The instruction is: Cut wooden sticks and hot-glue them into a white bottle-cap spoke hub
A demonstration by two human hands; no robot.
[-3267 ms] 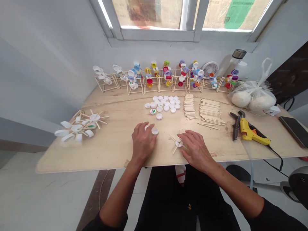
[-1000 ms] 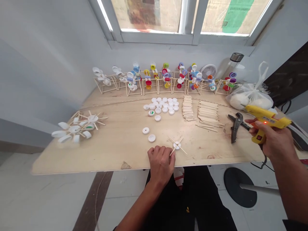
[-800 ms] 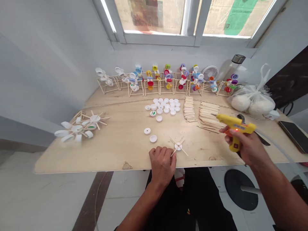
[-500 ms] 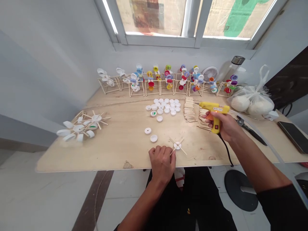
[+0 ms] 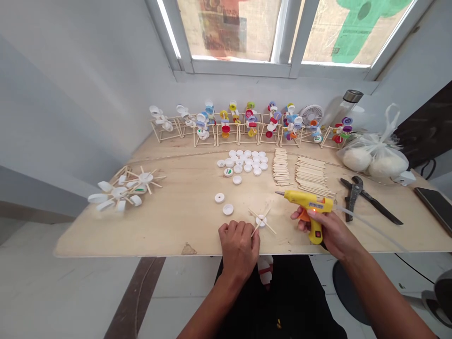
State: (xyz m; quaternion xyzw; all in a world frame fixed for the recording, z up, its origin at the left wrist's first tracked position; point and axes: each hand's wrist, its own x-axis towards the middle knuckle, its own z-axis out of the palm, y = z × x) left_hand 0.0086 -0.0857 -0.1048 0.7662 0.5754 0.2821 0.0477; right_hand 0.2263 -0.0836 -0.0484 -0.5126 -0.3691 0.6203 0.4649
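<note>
My right hand [image 5: 326, 228] is closed round the handle of a yellow glue gun [image 5: 307, 200], its nozzle pointing left above the table. Near the front edge, my left hand [image 5: 240, 242] pinches one of the thin wooden sticks [image 5: 270, 228] that cross over a white bottle cap [image 5: 261, 221]. The sticks form an X on the cap, which lies on the table. Just beyond my left hand are two loose white caps, one plain [image 5: 228, 209] and one with a dark hole in its middle [image 5: 219, 197].
Many white caps [image 5: 247, 160] cluster mid-table beside two stacks of sticks [image 5: 281, 167] [image 5: 310, 174]. Cap-and-stick wheels [image 5: 118, 193] lie at left. Stick frames with coloured cap wheels [image 5: 226, 127] line the wall. Pliers [image 5: 353, 197], a knife [image 5: 384, 209] and a phone [image 5: 436, 205] lie at right.
My right hand has brought the glue gun from over the stick stack toward me, closer to the crossed sticks. My left hand keeps its hold at the cap. The view has shifted slightly.
</note>
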